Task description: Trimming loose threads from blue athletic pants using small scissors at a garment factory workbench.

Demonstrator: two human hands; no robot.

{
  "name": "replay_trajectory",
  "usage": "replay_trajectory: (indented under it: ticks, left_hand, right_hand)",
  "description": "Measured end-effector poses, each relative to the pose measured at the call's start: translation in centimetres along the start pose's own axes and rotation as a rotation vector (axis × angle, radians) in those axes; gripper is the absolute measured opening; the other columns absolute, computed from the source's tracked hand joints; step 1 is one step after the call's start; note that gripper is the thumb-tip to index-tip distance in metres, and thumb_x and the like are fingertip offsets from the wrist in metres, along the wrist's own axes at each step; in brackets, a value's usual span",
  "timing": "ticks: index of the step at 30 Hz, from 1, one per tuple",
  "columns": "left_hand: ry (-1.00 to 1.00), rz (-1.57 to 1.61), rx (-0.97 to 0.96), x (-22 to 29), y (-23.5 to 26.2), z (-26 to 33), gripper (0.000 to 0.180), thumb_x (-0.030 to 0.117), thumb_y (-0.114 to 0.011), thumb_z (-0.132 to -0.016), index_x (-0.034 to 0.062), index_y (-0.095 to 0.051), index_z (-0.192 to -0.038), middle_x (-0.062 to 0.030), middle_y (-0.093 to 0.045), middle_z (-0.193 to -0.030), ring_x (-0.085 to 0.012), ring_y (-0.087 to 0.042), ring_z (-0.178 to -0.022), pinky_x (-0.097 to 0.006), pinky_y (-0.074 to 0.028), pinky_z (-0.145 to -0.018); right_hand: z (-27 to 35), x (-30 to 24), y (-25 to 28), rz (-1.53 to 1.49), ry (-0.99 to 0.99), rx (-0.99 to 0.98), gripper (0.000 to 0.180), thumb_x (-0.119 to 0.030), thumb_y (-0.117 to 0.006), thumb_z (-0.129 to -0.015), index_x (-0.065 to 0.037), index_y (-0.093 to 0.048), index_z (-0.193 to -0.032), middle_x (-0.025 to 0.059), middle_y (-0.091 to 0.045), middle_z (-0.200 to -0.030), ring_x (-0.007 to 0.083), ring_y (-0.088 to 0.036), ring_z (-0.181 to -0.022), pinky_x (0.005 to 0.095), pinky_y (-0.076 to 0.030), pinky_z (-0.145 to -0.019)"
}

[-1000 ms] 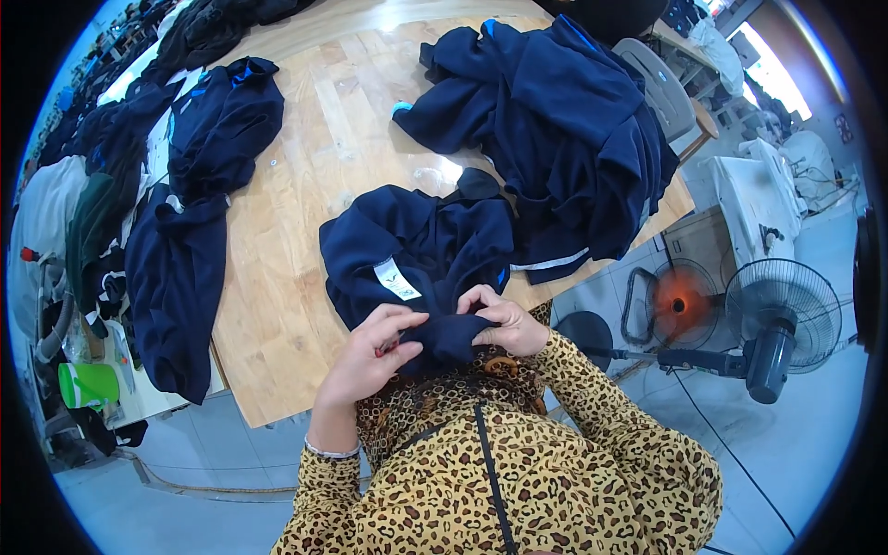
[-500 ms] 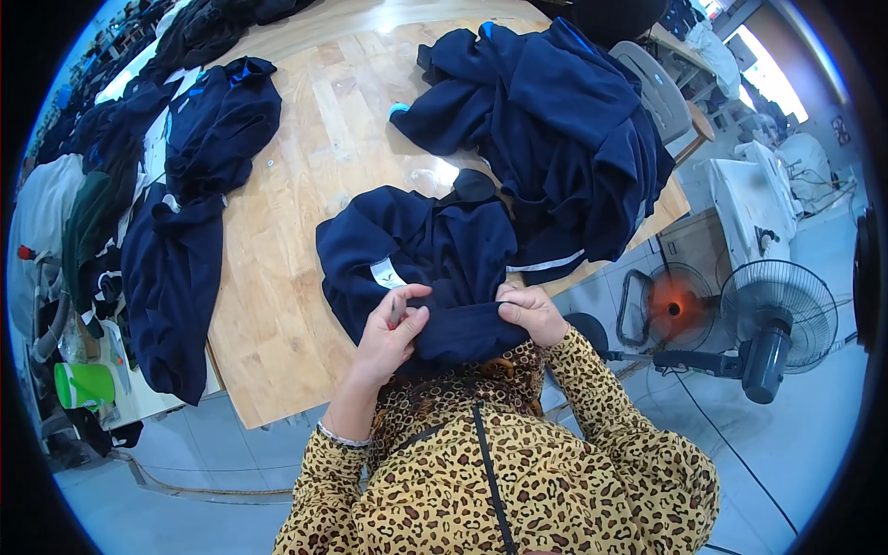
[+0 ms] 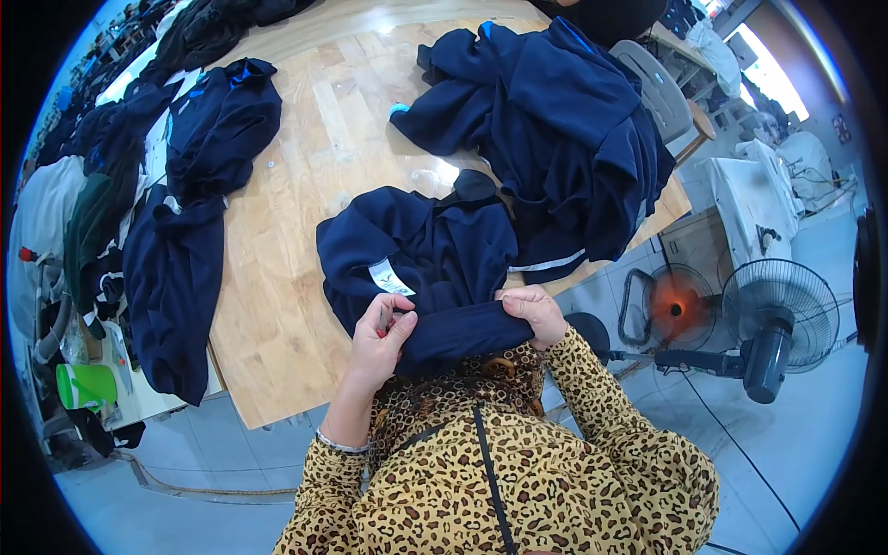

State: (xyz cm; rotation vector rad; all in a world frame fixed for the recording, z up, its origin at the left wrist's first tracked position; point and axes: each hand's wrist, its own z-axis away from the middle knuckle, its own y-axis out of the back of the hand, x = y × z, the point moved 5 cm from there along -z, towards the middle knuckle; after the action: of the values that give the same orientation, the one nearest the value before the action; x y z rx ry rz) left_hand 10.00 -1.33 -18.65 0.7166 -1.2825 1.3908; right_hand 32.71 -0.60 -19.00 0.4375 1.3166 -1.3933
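A small white label [image 3: 390, 277] sits left of centre on a navy garment [image 3: 425, 259]. Left hand [image 3: 381, 340] and right hand [image 3: 532, 313] pinch its near hem, stretched left to right.

Bare wooden table [image 3: 305, 139] between left garment pile [image 3: 199, 139], right heap [image 3: 555, 120]

navy garment [image 3: 435, 268], leopard-print sleeves [image 3: 601, 398]

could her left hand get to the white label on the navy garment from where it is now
Probably yes. The left hand grips the navy garment at its near edge, and the white label lies just beyond its fingertips, face up with nothing over it. It would have to let go first.
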Motion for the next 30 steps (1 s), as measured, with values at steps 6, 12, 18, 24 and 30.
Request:
replay_trajectory:
  ticks: [6,12,18,24,30]
  left_hand:
    - [-0.081,-0.105,-0.094,0.7,-0.7,0.2,0.027,0.012,-0.07,-0.079,0.003,-0.06,-0.102,0.0008,-0.058,-0.08,-0.0033,-0.05,-0.069,-0.018,-0.042,-0.06]
    - [-0.074,-0.494,-0.175,1.4,-1.5,0.7,0.036,0.012,-0.076,-0.07,0.0003,-0.063,-0.102,-0.0048,-0.065,-0.087,-0.0065,-0.056,-0.076,-0.021,-0.046,-0.07]
    - [-0.074,-0.435,-0.091,-0.6,-1.5,0.2,0.023,0.007,-0.07,-0.071,0.0001,-0.063,-0.092,-0.0063,-0.065,-0.08,-0.0077,-0.056,-0.066,-0.024,-0.046,-0.061]
    - [-0.381,-0.678,-0.008,0.9,-2.4,0.9,0.023,0.006,-0.068,-0.068,0.0021,-0.062,-0.09,-0.0108,-0.062,-0.076,-0.0178,-0.058,-0.061,-0.024,-0.046,-0.057]
    - [-0.472,-0.642,0.046,2.0,-3.2,1.1,0.021,0.003,-0.069,-0.068,0.0024,-0.061,-0.088,-0.0084,-0.059,-0.071,-0.0151,-0.055,-0.056,-0.024,-0.043,-0.052]
  right_hand:
    - [-0.2,0.3,-0.1,-0.029,-0.035,0.055,0.024,-0.021,-0.057,-0.088,0.002,-0.063,-0.08,0.0062,-0.065,-0.078,0.0118,-0.061,-0.067,0.0241,-0.048,-0.065]
    - [-0.4,0.5,-1.5,-0.188,-0.135,0.111,0.022,-0.021,-0.057,-0.088,0.001,-0.062,-0.088,0.0085,-0.066,-0.084,0.0131,-0.063,-0.071,0.0243,-0.049,-0.066]
    - [-0.9,1.1,-2.1,-0.147,-0.173,-0.025,0.016,-0.017,-0.059,-0.088,-0.002,-0.062,-0.092,0.0059,-0.065,-0.084,0.0142,-0.061,-0.077,0.0251,-0.047,-0.072]
    - [1.2,-5.7,-8.9,1.506,0.688,-0.019,0.041,-0.027,-0.071,-0.072,-0.007,-0.058,-0.105,0.0098,-0.051,-0.111,0.0257,-0.048,-0.103,0.0391,-0.031,-0.093]
    - [0.5,-2.8,-8.0,1.407,0.702,-0.001,0.034,-0.016,-0.074,-0.065,-0.007,-0.062,-0.096,0.0025,-0.058,-0.073,0.0194,-0.055,-0.074,0.036,-0.034,-0.086]
